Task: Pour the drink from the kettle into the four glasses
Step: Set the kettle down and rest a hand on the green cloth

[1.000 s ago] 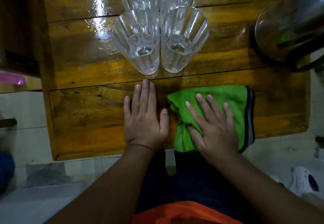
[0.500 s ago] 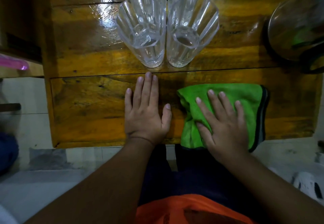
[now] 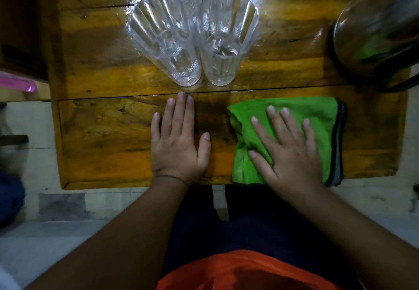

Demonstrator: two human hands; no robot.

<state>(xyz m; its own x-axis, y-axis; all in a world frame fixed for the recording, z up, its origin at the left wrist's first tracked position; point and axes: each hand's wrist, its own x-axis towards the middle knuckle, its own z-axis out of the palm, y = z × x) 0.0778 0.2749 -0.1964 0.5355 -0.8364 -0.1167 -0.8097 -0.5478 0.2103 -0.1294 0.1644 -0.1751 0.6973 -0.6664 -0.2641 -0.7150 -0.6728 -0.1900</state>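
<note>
A: Nearest entry: both hands are flat on the near plank of the bench (image 3: 113, 153). The left hand (image 3: 179, 144) lies palm down on bare wood, fingers straight and close together, gripping nothing.

B: And the right hand (image 3: 288, 151)?

A: Spread flat on the green cloth (image 3: 317, 117), fingers fanned, pressing and not pinching. The cloth is folded, with a dark edge on its right side, and sits at the bench's near edge. My reading: it is kept under the pouring hand in case of a spill.

B: So neither hand holds a vessel.

A: Correct. I judge pouring is not yet begun; this looks like a rest pose before the reach.

B: Next row out?

A: Two clear ribbed glasses, the near left glass (image 3: 167, 47) and the near right glass (image 3: 226, 44), standing upright, side by side and touching or nearly so, just beyond the left fingertips. Both look empty. Two more stand directly behind them, cut off by the top of the frame. Packed close, likely so one pour can pass from rim to rim.

B: The kettle?

A: The kettle (image 3: 376, 26) stands at the far right of the bench, well apart from the glasses, dark handle towards the right edge. It is on the right hand's side, so that hand probably lifts it. Contents not visible.
</note>
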